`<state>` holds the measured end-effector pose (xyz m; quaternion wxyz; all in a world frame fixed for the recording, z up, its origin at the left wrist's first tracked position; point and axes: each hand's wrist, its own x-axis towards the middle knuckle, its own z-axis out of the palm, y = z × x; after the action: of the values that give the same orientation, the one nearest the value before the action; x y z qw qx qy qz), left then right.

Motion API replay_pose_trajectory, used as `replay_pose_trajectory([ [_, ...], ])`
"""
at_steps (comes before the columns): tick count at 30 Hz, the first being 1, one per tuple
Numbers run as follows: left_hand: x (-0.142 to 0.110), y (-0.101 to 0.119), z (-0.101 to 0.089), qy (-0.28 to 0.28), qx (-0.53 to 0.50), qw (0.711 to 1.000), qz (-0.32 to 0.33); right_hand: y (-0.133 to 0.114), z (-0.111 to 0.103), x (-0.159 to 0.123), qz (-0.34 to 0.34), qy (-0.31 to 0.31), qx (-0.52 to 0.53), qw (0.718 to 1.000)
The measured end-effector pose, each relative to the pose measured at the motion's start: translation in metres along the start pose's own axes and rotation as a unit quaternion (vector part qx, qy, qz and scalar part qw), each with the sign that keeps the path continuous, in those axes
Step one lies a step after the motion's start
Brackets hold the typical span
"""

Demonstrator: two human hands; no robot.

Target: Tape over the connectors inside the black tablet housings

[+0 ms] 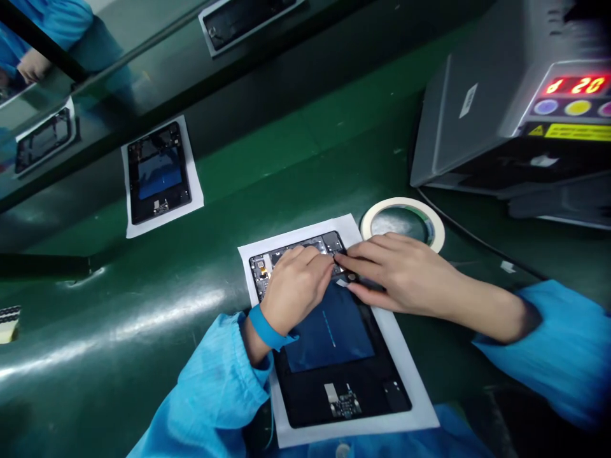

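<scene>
Open tablet [329, 337] on white sheet [424, 416] on green table [219, 356]; L hand [298, 283] & R hand [405, 273] close together at its top end, grip unclear; tape roll [436, 232] just beyond R hand, grey machine [477, 121] far R

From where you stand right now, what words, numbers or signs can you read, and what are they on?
"20", after what looks like "d": red display on the grey machine.
Warning triangle: beside the yellow label below; its wording is too small.
Unreadable: the machine's white sticker, and the pale marking on the blue panel in the nearer device.
</scene>
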<state>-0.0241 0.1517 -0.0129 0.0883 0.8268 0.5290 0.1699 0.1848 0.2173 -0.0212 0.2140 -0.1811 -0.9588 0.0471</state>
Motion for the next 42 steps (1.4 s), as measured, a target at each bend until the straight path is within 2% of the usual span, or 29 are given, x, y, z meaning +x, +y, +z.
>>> replay_pose_trajectory([
  [4, -0.001, 0.000, 0.001, -0.003, -0.008, 1.000, -0.003, 0.003, 0.001, 0.005, 0.057, 0.056, 0.019, 0.997],
  [7, -0.002, 0.000, 0.001, -0.008, -0.008, 1.000, -0.003, 0.001, 0.006, 0.009, 0.055, 0.070, -0.018, 0.996],
  [37, 0.000, 0.000, 0.002, 0.000, -0.011, 1.000, -0.004, -0.005, 0.010, 0.011, 0.061, 0.026, -0.028, 0.997],
  [42, 0.001, 0.002, -0.002, -0.029, 0.003, 1.000, -0.008, -0.009, 0.004, 0.014, 0.037, -0.008, -0.071, 0.997],
])
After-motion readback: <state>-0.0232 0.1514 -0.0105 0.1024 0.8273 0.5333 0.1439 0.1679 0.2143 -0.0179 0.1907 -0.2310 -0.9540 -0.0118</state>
